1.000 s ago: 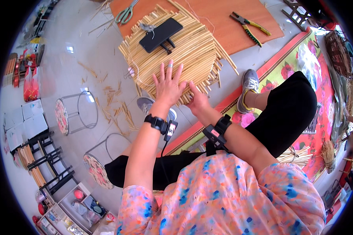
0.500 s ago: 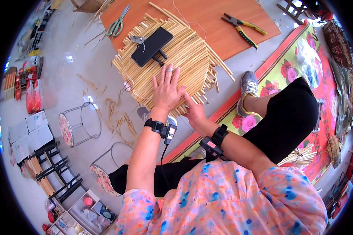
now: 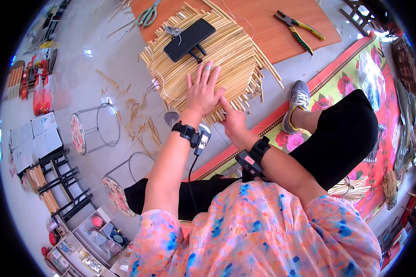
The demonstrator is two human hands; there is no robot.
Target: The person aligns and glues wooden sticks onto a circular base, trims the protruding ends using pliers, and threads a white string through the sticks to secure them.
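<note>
A roundish mat of pale straw-like stalks [image 3: 226, 60], laid side by side with uneven ends, rests partly over an orange-brown board. My left hand [image 3: 201, 92] lies flat on its near part, fingers spread and a ring on one of them. At the near edge, my right hand [image 3: 233, 119] grips the mat, thumb on top; its other fingers are largely hidden below. On the mat lie a black phone [image 3: 189, 39] with a dark stand and a small clear-and-metal piece [image 3: 173, 30]. Thin pale thread [image 3: 164, 94] runs along the mat's left side.
Pliers [image 3: 300, 31] and green-handled scissors [image 3: 148, 16] lie on the board [image 3: 263, 27]. Cut stalk scraps [image 3: 145, 131] litter the floor. Two round stools [image 3: 78, 134] lie at left. A flowered cloth [image 3: 346, 83] spreads at right, holding a clear plastic bag [image 3: 370, 76].
The whole view has shifted, so mat and board sit slightly higher and farther right. Both hands keep nearly the same places on the mat.
</note>
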